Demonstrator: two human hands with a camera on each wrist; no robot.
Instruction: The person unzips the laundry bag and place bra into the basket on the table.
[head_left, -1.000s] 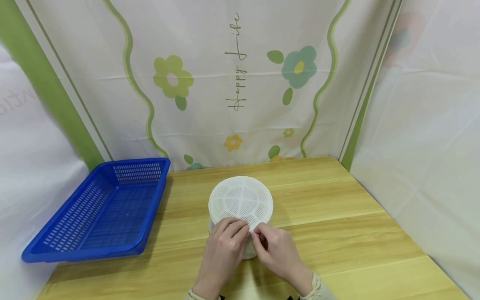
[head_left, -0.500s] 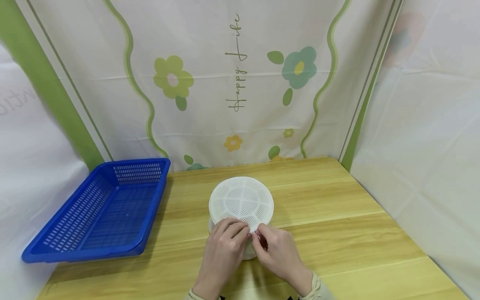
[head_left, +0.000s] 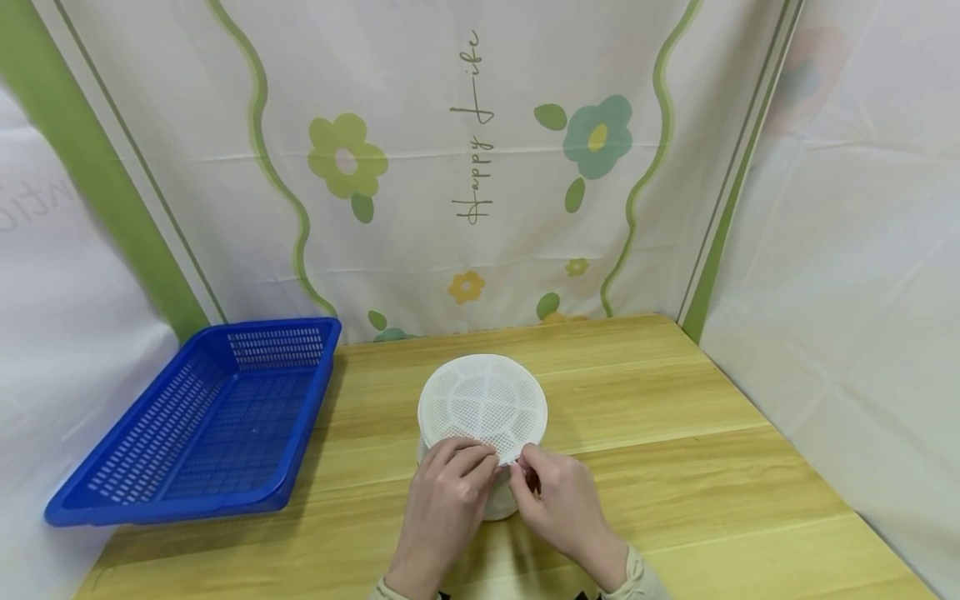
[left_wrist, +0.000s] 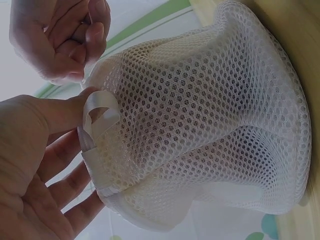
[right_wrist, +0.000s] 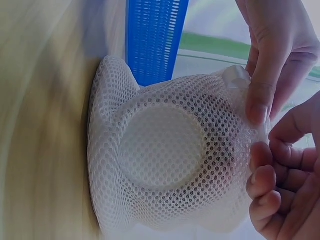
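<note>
Looks partway through work at the near edge of the mesh bag, sitting on the worktop, apart from the basket. Done, apparently: the round top laid across. Left, judging from both hands: fastening along the near edge, with no telling how much of the rim to count as secured. Held there in the left hand, thumb beside the loop, fingers over the top's edge; pinched just alongside in the right hand, with fine detail hidden inside that grip.
</note>
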